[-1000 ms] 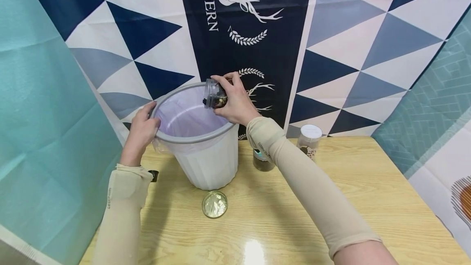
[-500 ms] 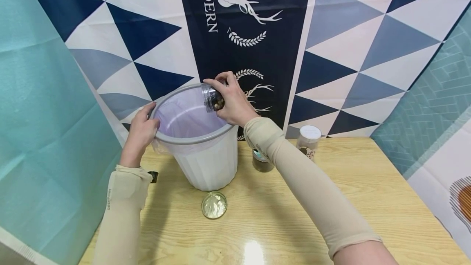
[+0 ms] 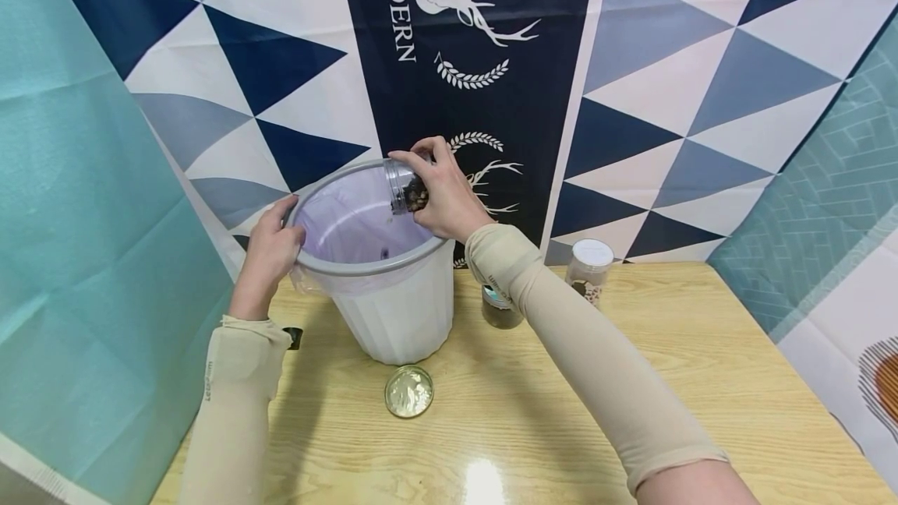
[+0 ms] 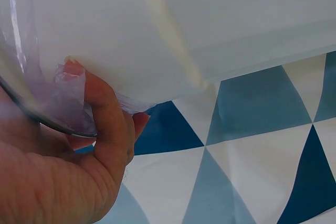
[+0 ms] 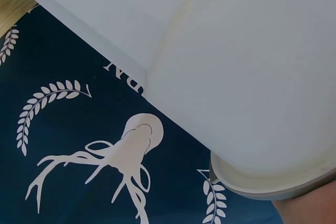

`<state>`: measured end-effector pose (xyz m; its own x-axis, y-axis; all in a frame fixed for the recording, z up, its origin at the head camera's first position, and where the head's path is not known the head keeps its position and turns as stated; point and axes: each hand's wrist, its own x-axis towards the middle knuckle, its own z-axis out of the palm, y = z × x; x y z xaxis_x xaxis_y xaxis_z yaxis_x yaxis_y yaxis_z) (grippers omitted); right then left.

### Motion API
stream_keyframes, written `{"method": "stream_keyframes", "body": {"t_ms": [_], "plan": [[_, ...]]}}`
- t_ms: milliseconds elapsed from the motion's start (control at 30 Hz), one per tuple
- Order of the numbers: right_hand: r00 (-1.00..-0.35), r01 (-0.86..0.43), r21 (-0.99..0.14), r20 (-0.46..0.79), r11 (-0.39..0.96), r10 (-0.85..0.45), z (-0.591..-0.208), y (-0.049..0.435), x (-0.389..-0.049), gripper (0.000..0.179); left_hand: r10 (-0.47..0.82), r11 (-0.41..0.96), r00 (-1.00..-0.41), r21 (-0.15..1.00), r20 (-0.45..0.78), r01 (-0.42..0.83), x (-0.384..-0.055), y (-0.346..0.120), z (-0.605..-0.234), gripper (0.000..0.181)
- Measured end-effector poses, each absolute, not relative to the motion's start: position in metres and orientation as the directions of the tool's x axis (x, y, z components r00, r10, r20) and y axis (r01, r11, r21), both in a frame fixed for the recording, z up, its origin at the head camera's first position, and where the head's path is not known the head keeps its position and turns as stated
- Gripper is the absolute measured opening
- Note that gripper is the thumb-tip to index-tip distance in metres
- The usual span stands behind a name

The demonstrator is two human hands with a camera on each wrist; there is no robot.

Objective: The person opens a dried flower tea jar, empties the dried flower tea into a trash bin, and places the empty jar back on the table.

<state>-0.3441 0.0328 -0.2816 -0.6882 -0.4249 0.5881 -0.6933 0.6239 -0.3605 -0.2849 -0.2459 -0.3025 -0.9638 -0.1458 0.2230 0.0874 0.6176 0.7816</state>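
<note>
A white trash bin point(image 3: 400, 318) with a grey rim stands on the table, lined with a thin lilac bag point(image 3: 337, 217). My left hand point(image 3: 272, 244) grips the bin's rim at its left side; in the left wrist view its fingers point(image 4: 107, 114) curl round the rim and the bag's edge. Over the right part of the opening, my right hand point(image 3: 449, 193) holds a clear jar point(image 3: 401, 185) tipped on its side, mouth toward the bin. Dark bits lie inside the jar, and a few small pieces show below its mouth against the bag.
A round gold lid point(image 3: 409, 391) lies on the wooden table point(image 3: 561, 411) in front of the bin. Right of the bin stand a short jar point(image 3: 501, 310), partly behind the right sleeve, and a taller white-lidded jar point(image 3: 590, 267). A patterned cloth point(image 3: 645, 139) hangs behind.
The jar in my right hand has shifted slightly left, and its contents have slid about inside. Small dark pieces now show within the bin. My left hand has stayed at the rim.
</note>
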Motion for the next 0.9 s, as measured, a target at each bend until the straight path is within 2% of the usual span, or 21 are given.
{"method": "stream_keyframes", "body": {"t_ms": [333, 900], "plan": [[-0.661, -0.709, -0.294, 0.593, 0.641, -0.459, -0.2834, 0.0325, -0.3412, 0.089, -0.136, 0.618, -0.965, 0.78, 0.224, 0.094, -0.2847, -0.2454, -0.3051, 0.075], [-0.631, -0.725, -0.247, 0.612, 0.642, -0.477, -0.2808, 0.0308, -0.3411, 0.089, -0.143, 0.611, -0.964, 0.787, 0.222, 0.091, -0.2831, -0.2446, -0.3027, 0.076]]}}
